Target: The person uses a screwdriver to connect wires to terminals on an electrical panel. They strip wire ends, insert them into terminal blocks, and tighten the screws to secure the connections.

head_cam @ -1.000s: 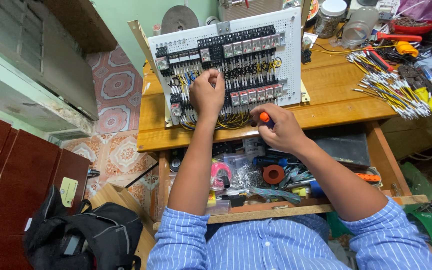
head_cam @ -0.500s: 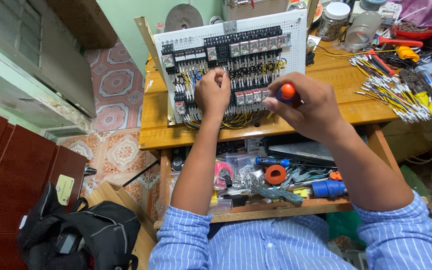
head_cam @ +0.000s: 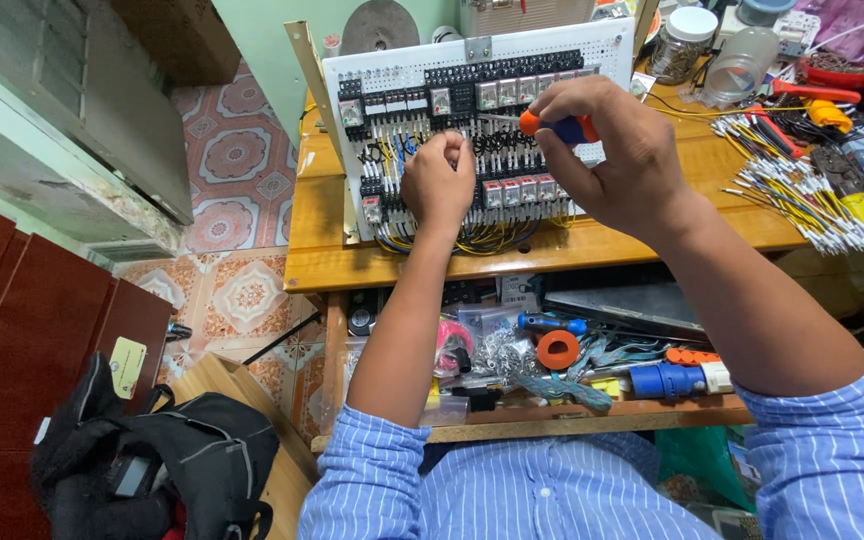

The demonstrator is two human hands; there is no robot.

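At the white control panel (head_cam: 472,130) propped upright on the wooden table (head_cam: 592,245), the wiring looks well advanced: rows of relays and terminal blocks are mounted and yellow and black leads loop along its lower edge, while a bundle of cut wires (head_cam: 802,195) lies unused to the right, so more connections seem left. The right hand (head_cam: 607,150) has a closed grip on an orange-handled screwdriver (head_cam: 552,126) pointed at the upper rows, and the left hand (head_cam: 439,180) is curled shut against the middle terminals. The screwdriver tip, whatever the left fingers pinch, and the terminals behind both hands are hidden.
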